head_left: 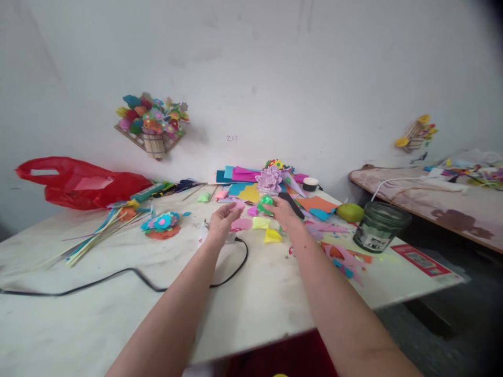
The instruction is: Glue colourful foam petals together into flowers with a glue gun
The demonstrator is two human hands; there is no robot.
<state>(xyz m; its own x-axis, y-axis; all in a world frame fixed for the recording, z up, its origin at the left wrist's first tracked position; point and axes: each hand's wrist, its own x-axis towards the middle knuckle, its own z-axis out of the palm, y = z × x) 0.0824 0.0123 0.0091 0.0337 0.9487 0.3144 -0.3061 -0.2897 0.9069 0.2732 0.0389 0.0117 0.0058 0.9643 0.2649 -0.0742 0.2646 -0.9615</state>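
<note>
My right hand [283, 212] is closed on a small shiny green packet [266, 201] above the middle of the table. To its left, my left hand [222, 222] has its fingers bent together at a small pink packet [238, 203], partly hidden by the fingertips. Between the hands lie a magenta packet [252, 211], a pale yellow packet [261, 223] and a brighter yellow packet [273, 236]. Beyond my left hand are a light green packet [204, 197] and a salmon packet [220, 195]. A pink paper piece [240, 225] lies beside my left hand.
A black cable [133, 270] crosses the table's left side. Paper flowers [162, 222], thin strips [94, 235] and a red plastic bag [84, 183] are at left. A lilac flower [269, 179] stands behind; a green glass jar [379, 228] and yellow-green fruit [349, 212] are at right.
</note>
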